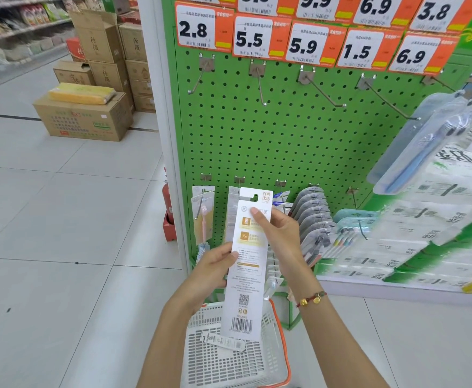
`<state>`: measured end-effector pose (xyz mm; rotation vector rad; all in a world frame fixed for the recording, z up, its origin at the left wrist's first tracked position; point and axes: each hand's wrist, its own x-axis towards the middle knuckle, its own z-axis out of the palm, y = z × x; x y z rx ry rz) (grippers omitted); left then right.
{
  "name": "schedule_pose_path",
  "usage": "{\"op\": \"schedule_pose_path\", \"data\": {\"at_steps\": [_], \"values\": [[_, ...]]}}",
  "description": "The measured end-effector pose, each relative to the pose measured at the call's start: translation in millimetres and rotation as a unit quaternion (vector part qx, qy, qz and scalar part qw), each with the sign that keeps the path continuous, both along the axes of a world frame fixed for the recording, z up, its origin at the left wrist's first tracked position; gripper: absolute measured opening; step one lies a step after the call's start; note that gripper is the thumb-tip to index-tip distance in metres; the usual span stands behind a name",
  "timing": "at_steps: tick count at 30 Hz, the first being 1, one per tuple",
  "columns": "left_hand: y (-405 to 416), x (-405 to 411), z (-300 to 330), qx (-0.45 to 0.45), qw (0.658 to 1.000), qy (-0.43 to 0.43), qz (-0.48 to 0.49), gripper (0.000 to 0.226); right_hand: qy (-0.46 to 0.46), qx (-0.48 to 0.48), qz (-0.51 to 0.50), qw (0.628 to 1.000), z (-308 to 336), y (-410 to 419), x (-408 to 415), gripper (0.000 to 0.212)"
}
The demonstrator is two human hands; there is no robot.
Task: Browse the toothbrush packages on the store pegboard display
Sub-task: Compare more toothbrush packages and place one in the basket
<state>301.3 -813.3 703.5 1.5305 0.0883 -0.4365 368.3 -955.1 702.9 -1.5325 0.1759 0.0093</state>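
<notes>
While reading the back of one toothbrush package (246,264) — left hand (215,271) pinching its edge, right hand (281,236) gripping the top; lower-row packages (314,217) unbrowsed, basket (278,326) holding one.

A shop, plainly a supermarket aisle: a green pegboard (271,141) with metal hooks carries orange price tags (316,44) at twelve o'clock, stacked cardboard cartons (100,65) stand at ten o'clock, and a white shopping basket (229,357) sits at six o'clock.

price tags (307,35) on pegboard reading 2.8, 5.5, 5.9, 1.5, 6.9, 9.9, 3.8
</notes>
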Motion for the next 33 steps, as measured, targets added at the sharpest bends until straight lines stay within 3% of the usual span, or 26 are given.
{"op": "schedule_pose_path", "data": {"at_steps": [4, 8, 12, 20, 25, 30, 33], "values": [[1, 3, -2, -0.013, 0.999, -0.004, 0.051, 0.029, -0.043, -0.136, 0.037, 0.989, -8, 0, -2, 0.05], [5, 6, -4, -0.063, 0.986, -0.006, 0.154, 0.032, -0.072, -0.223, 0.152, 0.96, -16, -2, -17, 0.068], [15, 8, -9, -0.094, 0.968, -0.018, 0.234, 0.03, -0.058, -0.223, 0.245, 0.942, -25, -5, -32, 0.061], [25, 8, -12, -0.13, 0.946, -0.026, 0.297, 0.027, -0.035, -0.232, 0.278, 0.932, -27, -5, -41, 0.061], [21, 7, -14, -0.107, 0.949, -0.041, 0.294, 0.028, -0.032, -0.302, 0.275, 0.912, -22, 2, -41, 0.064], [11, 6, -10, -0.067, 0.966, -0.052, 0.245, 0.024, -0.057, -0.423, 0.253, 0.868, -8, 17, -47, 0.058], [8, 5, -3, -0.057, 0.971, -0.07, 0.219, 0.021, -0.041, -0.367, 0.248, 0.895, -13, 17, -47, 0.053]]}}
